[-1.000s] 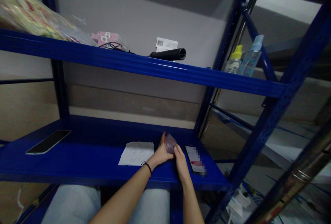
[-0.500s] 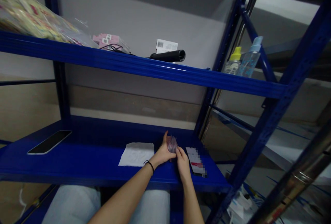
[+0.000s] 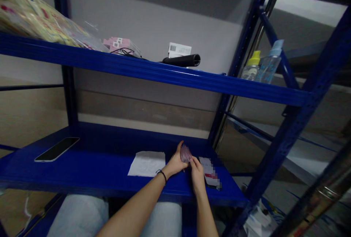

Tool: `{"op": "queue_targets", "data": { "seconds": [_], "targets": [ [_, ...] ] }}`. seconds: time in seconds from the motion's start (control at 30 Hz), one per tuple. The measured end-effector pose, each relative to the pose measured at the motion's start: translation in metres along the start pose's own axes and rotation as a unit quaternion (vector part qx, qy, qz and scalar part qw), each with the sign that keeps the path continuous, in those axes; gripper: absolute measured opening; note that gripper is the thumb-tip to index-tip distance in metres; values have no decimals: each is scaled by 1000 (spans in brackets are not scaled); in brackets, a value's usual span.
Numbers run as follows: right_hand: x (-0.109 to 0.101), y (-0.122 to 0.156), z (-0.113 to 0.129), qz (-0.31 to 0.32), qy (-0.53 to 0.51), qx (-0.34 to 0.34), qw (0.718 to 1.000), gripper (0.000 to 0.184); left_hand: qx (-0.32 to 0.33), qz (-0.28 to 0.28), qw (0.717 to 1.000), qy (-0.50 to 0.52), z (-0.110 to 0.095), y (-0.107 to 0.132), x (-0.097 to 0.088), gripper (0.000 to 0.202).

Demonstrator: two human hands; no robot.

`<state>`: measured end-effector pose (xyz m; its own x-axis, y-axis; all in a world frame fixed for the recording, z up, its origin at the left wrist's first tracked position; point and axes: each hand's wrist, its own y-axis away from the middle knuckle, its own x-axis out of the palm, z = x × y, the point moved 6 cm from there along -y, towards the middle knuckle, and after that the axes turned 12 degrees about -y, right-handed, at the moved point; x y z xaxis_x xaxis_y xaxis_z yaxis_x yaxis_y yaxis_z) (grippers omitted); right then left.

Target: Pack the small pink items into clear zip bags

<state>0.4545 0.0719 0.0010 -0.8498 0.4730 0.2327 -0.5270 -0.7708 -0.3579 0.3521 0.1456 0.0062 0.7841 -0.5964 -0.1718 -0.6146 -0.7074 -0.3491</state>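
My left hand point(image 3: 175, 163) is closed round a small purplish, see-through packet point(image 3: 185, 153), held just above the lower blue shelf point(image 3: 95, 167). My right hand point(image 3: 197, 175) pinches the packet's lower right edge with its fingertips. A black band sits on my left wrist. A white paper sheet point(image 3: 146, 164) lies on the shelf just left of my hands. A phone with a lit screen point(image 3: 210, 172) lies right of my right hand.
A dark phone point(image 3: 57, 149) lies at the shelf's left. On the upper shelf point(image 3: 164, 74) are a printed plastic bag point(image 3: 35, 18), pink boxes point(image 3: 120, 43), a black cylinder point(image 3: 182, 61), a barcode-labelled box point(image 3: 179, 49) and two bottles point(image 3: 260, 65). Blue uprights point(image 3: 298, 120) stand on the right.
Both hands stay on the packet and have shifted slightly; the right fingers moved up along its edge. The view has drifted a little to the left.
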Motion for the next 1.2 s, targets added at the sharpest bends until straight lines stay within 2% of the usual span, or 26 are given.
{"op": "queue_targets", "data": {
  "seconds": [0.07,0.13,0.23,0.3,0.37,0.47,0.57,0.67,0.73,0.83,0.9,1.07,1.2],
  "targets": [
    [2,0,-1,5,-39,8,999,36,16,-41,999,13,-3,0,-5,106],
    [2,0,-1,-7,-58,15,998,37,28,-58,997,30,-6,1,-8,108],
    [4,0,-1,7,-30,19,999,36,9,-30,999,15,-4,2,-5,120],
    [4,0,-3,21,-15,20,999,37,-10,-19,1000,-1,-2,3,-5,117],
    [0,-2,-5,7,-18,16,1000,40,-2,-33,999,8,-3,2,-7,112],
    [-9,-5,-12,-27,-25,28,999,42,28,-43,998,45,-9,1,-10,115],
    [-8,-6,-15,1,-42,48,998,42,24,-22,999,43,-13,0,-7,117],
    [-2,-4,-11,44,-63,45,996,41,35,-39,998,23,-14,1,-7,110],
    [0,-2,-10,39,-43,45,997,41,42,-41,998,28,-13,2,-6,112],
    [2,1,-8,42,1,43,998,41,9,-26,999,25,-6,5,-3,117],
    [3,1,-3,47,4,27,998,39,-3,-42,999,20,-6,9,-5,113],
    [-5,-1,15,-9,-22,-27,999,39,48,-102,992,50,-25,17,-10,103],
    [-5,-5,9,-10,-12,-17,1000,42,45,-115,990,73,-29,16,-10,103]
  ]
}}
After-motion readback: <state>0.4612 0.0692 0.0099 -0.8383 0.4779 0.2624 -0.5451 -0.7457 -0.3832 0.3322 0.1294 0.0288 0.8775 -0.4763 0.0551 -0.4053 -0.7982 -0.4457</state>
